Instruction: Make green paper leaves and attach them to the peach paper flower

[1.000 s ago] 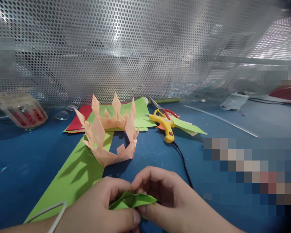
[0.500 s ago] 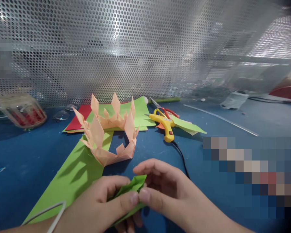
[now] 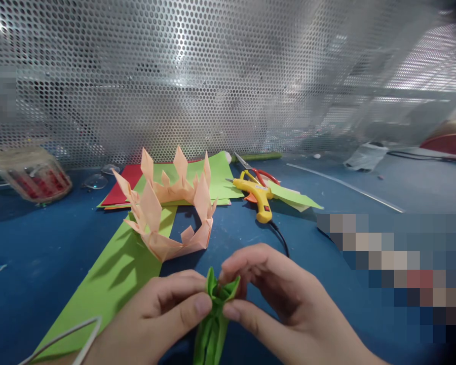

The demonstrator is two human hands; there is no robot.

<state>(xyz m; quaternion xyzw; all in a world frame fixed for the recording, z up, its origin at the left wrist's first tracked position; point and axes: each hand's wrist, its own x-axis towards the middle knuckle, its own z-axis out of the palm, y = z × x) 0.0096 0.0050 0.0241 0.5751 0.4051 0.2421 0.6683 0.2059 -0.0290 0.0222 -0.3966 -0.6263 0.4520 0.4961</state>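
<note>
Between my hands is a folded piece of green paper point(image 3: 213, 329), upright towards me, with two pointed flaps spread at its top. My left hand point(image 3: 171, 309) pinches its left side between thumb and fingers. My right hand point(image 3: 281, 299) grips the right flap, thumb in front and fingers behind. Just beyond my hands stands a peach folded-paper crown point(image 3: 175, 246) with tall pointed tips. Part of it rests on a long light-green paper strip point(image 3: 110, 274) running under my left wrist.
Behind the crown lie red and green paper sheets point(image 3: 222, 175). A yellow glue gun point(image 3: 260, 195) with a black cord and red-handled scissors point(image 3: 264, 175) lie to the right. Glasses point(image 3: 95, 181) and a jar with red contents point(image 3: 41, 177) stand left. A perforated metal panel point(image 3: 197, 81) closes the back.
The green paper has turned from slanting to upright, and its two top flaps now spread apart. My right hand has moved slightly right and up; my left hand has shifted a little left.
</note>
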